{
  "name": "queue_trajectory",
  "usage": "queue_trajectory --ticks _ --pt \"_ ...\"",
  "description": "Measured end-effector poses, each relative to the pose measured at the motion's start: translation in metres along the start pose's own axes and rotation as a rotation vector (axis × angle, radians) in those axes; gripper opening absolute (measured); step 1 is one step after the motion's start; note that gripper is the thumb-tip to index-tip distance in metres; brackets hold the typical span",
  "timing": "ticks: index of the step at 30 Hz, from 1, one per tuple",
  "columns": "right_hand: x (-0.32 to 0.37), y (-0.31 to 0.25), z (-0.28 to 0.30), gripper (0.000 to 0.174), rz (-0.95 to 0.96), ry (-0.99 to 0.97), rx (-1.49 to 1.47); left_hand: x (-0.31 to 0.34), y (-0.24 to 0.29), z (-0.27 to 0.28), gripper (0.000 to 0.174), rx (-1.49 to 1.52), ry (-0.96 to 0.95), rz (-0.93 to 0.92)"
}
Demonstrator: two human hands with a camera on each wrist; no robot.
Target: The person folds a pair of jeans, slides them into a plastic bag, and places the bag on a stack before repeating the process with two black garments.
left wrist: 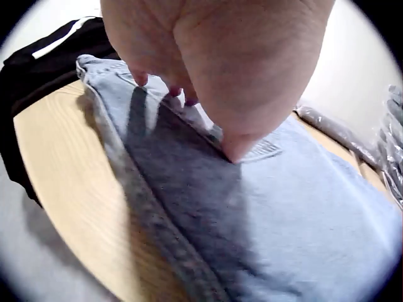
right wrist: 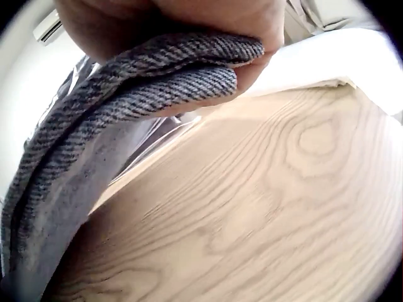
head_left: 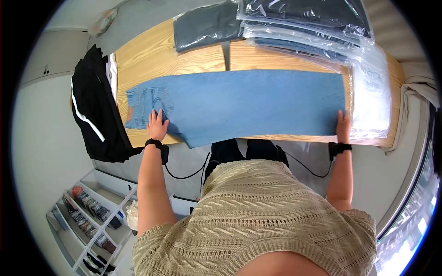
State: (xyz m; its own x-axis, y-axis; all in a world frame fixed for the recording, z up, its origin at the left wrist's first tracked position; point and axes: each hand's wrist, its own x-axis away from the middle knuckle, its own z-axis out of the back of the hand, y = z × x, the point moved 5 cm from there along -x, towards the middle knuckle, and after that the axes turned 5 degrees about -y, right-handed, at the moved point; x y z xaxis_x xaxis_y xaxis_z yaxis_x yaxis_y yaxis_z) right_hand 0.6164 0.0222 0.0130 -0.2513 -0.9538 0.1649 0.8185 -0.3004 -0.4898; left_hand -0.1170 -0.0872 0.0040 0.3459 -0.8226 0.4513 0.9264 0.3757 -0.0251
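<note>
One wooden desk [head_left: 152,57] fills the middle of the head view, with a seam across its top at the far side. Light blue jeans [head_left: 248,103] lie flat on it, folded lengthwise – waist and back pocket at the left end, hems at the right end, near edge running along the desk's front edge. Black garment with a white stripe [head_left: 94,110] hangs over the left end of the desk, just beside the waistband. Stack of clothes in clear plastic bags [head_left: 308,23] sits at the far right of the desk, apart from the jeans. White flat bag [head_left: 370,99] lies at the right end, just beside the hems. Dark grey folded garment [head_left: 207,25] rests at the far edge, left of the bagged stack.

Left hand [head_left: 157,125] lies flat on the waist end by the pocket, fingers straight and spread, tips pressing the denim – the left wrist view shows the same contact. Right hand [head_left: 343,125] is at the hem end; the right wrist view shows the layered denim edge pinched between thumb and fingers, lifted a little off the wood.
</note>
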Motion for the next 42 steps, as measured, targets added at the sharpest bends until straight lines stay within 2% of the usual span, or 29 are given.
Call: queue_trajectory --ticks 1,2,5,7,8,9,10,12,13,14,16,17,19,20,22,26,28,30,32,34,36,37,39,40,42 --pt "-0.007 0.006 0.003 0.048 0.061 0.068 -0.022 0.005 -0.005 -0.004 0.062 -0.030 -0.043 0.009" --pt "-0.017 0.015 0.004 0.046 -0.053 -0.027 0.058 0.009 -0.010 -0.009 0.063 -0.057 -0.085 0.016" --pt "-0.020 0.004 -0.004 0.039 -0.083 -0.033 0.061 0.011 -0.011 -0.026 0.065 -0.035 -0.089 -0.036" --pt "0.001 -0.065 0.002 0.032 0.008 0.199 0.137 0.009 -0.011 -0.032 0.064 -0.012 -0.059 -0.057" --pt "0.005 -0.075 -0.022 0.030 0.257 0.237 0.081 0.010 -0.011 -0.035 0.064 -0.011 -0.065 -0.057" --pt "0.023 -0.114 -0.037 0.032 0.345 0.147 0.125 0.011 -0.009 -0.033 0.064 -0.089 -0.026 -0.068" --pt "0.048 -0.152 -0.056 0.032 0.410 0.051 -0.015 0.012 -0.007 -0.032 0.064 -0.166 0.014 -0.081" --pt "0.089 -0.204 -0.122 0.028 0.375 -0.302 -0.743 0.013 -0.008 -0.037 0.064 -0.224 0.066 -0.114" --pt "0.118 -0.249 -0.133 0.027 0.763 -0.284 -0.267 0.014 -0.009 -0.037 0.064 -0.214 0.099 -0.147" --pt "0.146 -0.276 -0.161 0.033 0.903 -0.305 -0.044 0.015 -0.010 -0.037 0.064 -0.203 0.133 -0.177" --pt "0.190 -0.325 -0.198 0.045 0.915 -0.444 0.155 0.017 -0.015 -0.039 0.064 -0.172 0.126 -0.195" --pt "0.203 -0.339 -0.209 0.045 0.916 -0.446 0.164 0.018 -0.015 -0.040 0.064 -0.172 0.137 -0.208" --pt "0.217 -0.346 -0.238 0.055 0.754 -0.507 0.450 0.019 -0.020 -0.045 0.067 -0.170 0.119 -0.229" --pt "0.220 -0.340 -0.248 0.055 0.751 -0.516 0.458 0.018 -0.027 -0.051 0.067 -0.162 0.110 -0.230" --pt "0.219 -0.328 -0.259 0.055 0.856 -0.372 0.524 0.015 -0.037 -0.057 0.069 -0.079 0.217 -0.336" --pt "0.223 -0.327 -0.255 0.059 0.881 -0.346 0.551 0.012 -0.041 -0.063 0.070 -0.042 0.215 -0.357" --pt "0.233 -0.330 -0.245 0.062 0.866 -0.401 0.495 0.015 -0.042 -0.058 0.070 -0.013 0.209 -0.361" --pt "0.252 -0.332 -0.248 0.067 0.979 -0.583 0.492 0.019 -0.039 -0.051 0.066 0.013 0.227 -0.380" --pt "0.260 -0.328 -0.254 0.068 0.985 -0.557 0.425 0.027 -0.030 -0.042 0.063 0.032 0.296 -0.407" --pt "0.261 -0.327 -0.260 0.066 0.978 -0.465 0.552 0.043 -0.012 -0.020 0.061 0.053 0.366 -0.426" --pt "0.262 -0.328 -0.260 0.061 0.948 -0.432 0.472 0.070 0.026 -0.009 0.059 -0.046 0.159 -0.830" --pt "0.263 -0.329 -0.258 0.059 0.960 -0.391 0.431 0.073 0.035 -0.013 0.059 -0.047 0.163 -0.834" --pt "0.262 -0.331 -0.253 0.057 0.974 -0.340 0.390 0.082 0.054 -0.026 0.057 0.132 0.163 -1.054" --pt "0.262 -0.332 -0.247 0.056 1.001 -0.321 0.329 0.079 0.059 -0.031 0.057 0.129 0.172 -1.058" --pt "0.261 -0.332 -0.240 0.055 1.026 -0.305 0.266 0.074 0.064 -0.032 0.051 0.095 0.354 -0.971"
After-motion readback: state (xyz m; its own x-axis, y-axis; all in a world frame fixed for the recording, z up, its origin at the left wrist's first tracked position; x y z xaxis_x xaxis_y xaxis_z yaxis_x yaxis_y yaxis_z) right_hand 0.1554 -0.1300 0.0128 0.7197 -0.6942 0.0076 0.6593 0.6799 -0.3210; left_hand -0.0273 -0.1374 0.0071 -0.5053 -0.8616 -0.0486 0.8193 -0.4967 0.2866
